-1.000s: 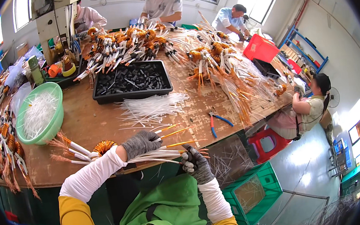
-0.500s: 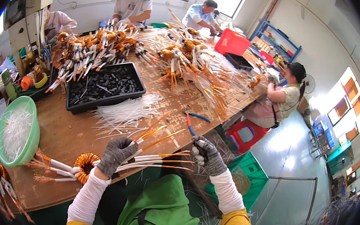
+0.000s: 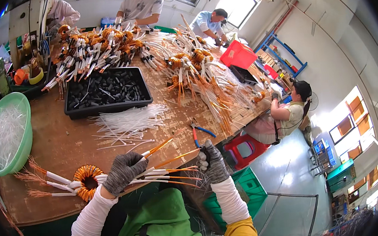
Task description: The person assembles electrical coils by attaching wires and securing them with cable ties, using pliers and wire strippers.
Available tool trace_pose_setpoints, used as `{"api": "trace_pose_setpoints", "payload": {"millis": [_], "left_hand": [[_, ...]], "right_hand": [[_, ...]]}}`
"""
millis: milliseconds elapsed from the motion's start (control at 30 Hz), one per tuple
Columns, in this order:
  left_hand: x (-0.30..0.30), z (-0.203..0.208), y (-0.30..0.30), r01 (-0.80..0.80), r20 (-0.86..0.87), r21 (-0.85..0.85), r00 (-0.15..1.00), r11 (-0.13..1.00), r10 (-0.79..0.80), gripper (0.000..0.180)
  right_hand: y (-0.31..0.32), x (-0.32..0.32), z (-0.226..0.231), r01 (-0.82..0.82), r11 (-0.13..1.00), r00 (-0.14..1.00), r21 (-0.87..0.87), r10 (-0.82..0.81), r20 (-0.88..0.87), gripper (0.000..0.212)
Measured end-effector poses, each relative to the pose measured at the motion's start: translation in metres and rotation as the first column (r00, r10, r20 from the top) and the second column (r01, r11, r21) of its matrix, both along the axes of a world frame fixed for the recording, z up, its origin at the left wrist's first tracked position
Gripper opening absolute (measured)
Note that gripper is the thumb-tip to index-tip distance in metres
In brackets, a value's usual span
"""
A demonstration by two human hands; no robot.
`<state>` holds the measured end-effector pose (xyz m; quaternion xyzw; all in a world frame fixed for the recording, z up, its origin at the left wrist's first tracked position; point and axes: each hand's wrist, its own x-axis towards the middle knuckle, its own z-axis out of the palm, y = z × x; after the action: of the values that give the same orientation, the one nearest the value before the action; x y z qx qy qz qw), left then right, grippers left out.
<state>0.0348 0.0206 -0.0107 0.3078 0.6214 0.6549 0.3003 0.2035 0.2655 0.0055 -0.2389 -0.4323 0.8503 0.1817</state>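
Here's the copper coil (image 3: 80,183), lying on the bench (image 3: 56,138) close to its near edge, toward the near left corner, its white-sleeved leads (image 3: 151,179) reaching past that edge. The left hand (image 3: 125,172) has its fingers curled round those leads: a good anchor, I'd say, sparing the coil any tug. At one lead's tip, the right hand (image 3: 211,162) has its fingers bent in; pinching or just touching, I can't tell. Best take leads singly, working straight along each. Pliers (image 3: 195,134) sit splayed just beyond, near that edge.
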Motion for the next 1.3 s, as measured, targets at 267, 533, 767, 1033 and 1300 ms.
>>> {"api": "trace_pose_setpoints", "payload": {"millis": [267, 533, 767, 1033, 1300], "left_hand": [[0.001, 0.000, -0.002, 0.021, 0.066, 0.035, 0.998, 0.999, -0.023, 0.018], [0.001, 0.003, -0.002, 0.030, 0.045, 0.064, 0.998, 0.997, -0.033, 0.016], [0.001, 0.001, -0.002, 0.036, 0.062, 0.066, 0.997, 0.997, -0.040, 0.016], [0.000, 0.000, -0.002, 0.042, 0.085, 0.060, 0.995, 0.997, -0.047, 0.020], [-0.001, 0.002, -0.003, 0.065, 0.030, 0.061, 0.997, 0.996, -0.066, 0.020]], "right_hand": [[-0.004, -0.005, 0.004, 0.034, 0.999, 0.999, 0.006, -0.034, -0.020, 0.031], [-0.016, -0.005, 0.007, 0.147, 0.973, 0.989, 0.176, -0.148, -0.011, 0.027], [-0.020, -0.006, 0.009, 0.172, 0.929, 0.984, 0.327, -0.177, -0.014, 0.026], [-0.020, -0.006, 0.007, 0.161, 0.924, 0.985, 0.348, -0.170, -0.005, 0.025], [-0.017, -0.003, 0.006, 0.157, 0.941, 0.988, 0.301, -0.150, -0.046, 0.022]]}}
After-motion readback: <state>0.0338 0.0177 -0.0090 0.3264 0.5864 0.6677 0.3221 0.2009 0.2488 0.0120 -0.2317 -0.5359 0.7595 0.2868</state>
